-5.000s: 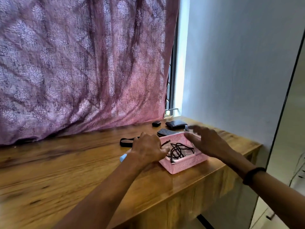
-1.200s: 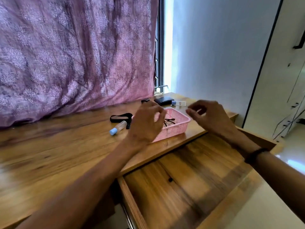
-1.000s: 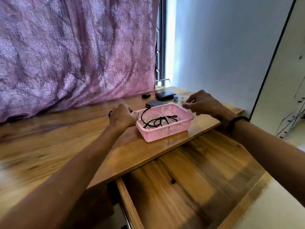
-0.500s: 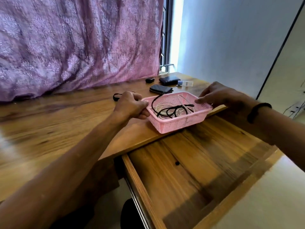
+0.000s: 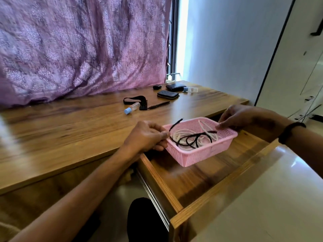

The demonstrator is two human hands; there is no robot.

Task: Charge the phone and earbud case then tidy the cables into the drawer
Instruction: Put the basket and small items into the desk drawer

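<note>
— Cables (image 5: 191,138), black and white, lie coiled together in a pink basket (image 5: 201,155), which sits between the person's two hands, over the pulled-out wooden drawer (image 5: 197,177). Whether the basket's underside touches the drawer floor or hangs just above it cannot be told.

— How do the hands hold it?

— The left hand (image 5: 146,137) has its fingers curled round the basket's left rim, thumb side up, gripping it. The right hand (image 5: 236,116) pinches the far right rim with its fingertips; a dark band (image 5: 290,131) circles that wrist. One black cable end arches up over the rim just beside the left hand's knuckles.

— And nearer than the hands?

— The drawer's front board runs below the right forearm, and a dark shape, too unclear to name, shows under the left forearm beside the drawer's side rail.

— Beyond the hands?

— The desk top (image 5: 70,130) stretches away from the left hand. Past that hand lie a small clear bottle with a blue cap (image 5: 132,107), a black strap (image 5: 134,100) touching it, and a black pen (image 5: 159,105) just to the strap's right. Farther still, beyond the space between the hands, are a dark zipped pouch (image 5: 167,94), a small dark rounded case (image 5: 157,87), a dark wallet (image 5: 175,86) and a small clear item with a blue end (image 5: 190,89) touching the wallet's right side.

— Behind all that?

— A purple patterned curtain (image 5: 78,49) hangs along the desk's far edge, with a pale wall (image 5: 227,49) beyond the right hand.
</note>
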